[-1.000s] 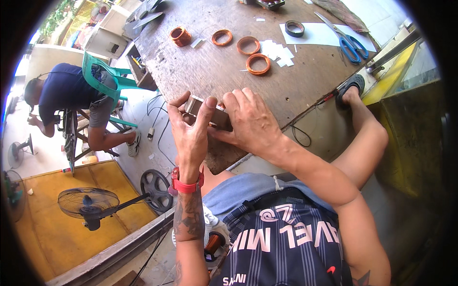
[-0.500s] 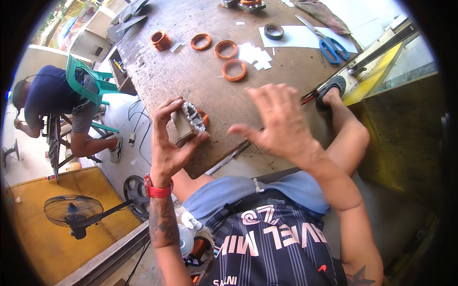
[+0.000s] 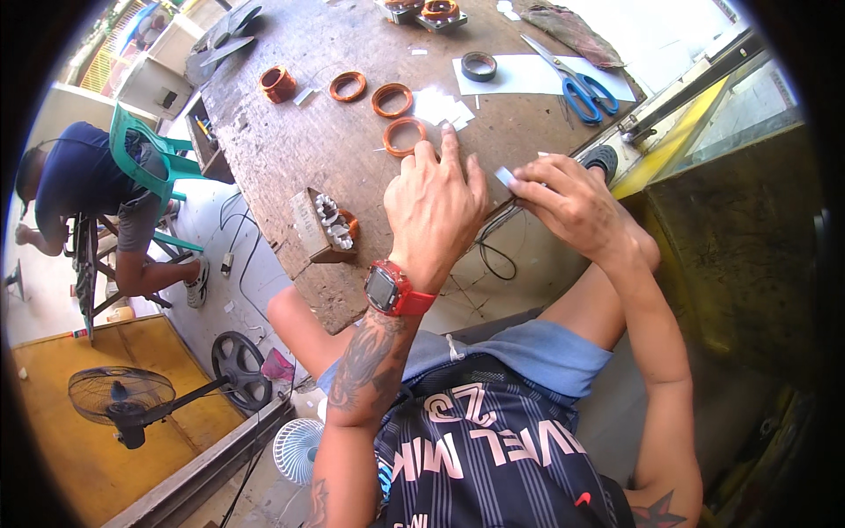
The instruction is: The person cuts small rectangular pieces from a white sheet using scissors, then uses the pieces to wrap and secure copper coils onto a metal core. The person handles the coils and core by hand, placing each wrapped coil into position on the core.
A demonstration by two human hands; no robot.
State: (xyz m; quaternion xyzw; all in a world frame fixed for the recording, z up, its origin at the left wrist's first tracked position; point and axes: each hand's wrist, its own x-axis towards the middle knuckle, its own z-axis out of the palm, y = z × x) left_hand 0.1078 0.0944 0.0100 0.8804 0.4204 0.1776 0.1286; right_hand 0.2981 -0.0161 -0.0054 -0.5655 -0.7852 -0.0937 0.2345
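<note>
My left hand [image 3: 436, 202] reaches over the table with its fingers apart, the index fingertip at a spread of small white paper slips [image 3: 440, 107]. Just ahead of its knuckles lies a copper wire coil [image 3: 405, 137]. My right hand [image 3: 572, 201], to the right past the table's front edge, pinches a small white paper slip [image 3: 505, 178] between thumb and fingers. A motor stator core [image 3: 310, 231] stands by itself near the table's left front edge. White liners line its slots, and some copper winding [image 3: 351, 223] shows at its right side.
More copper coils [image 3: 349, 86] sit farther back, with a black tape roll [image 3: 479, 66] and blue-handled scissors [image 3: 585, 95] on white paper at the right. A standing fan [image 3: 123, 398] is at lower left. Another person [image 3: 84, 176] bends beside a green chair [image 3: 150, 150].
My left hand has let go of the stator core and moved right to the paper slips. My right hand, earlier spread and bare, now pinches a slip. The whole view has shifted slightly.
</note>
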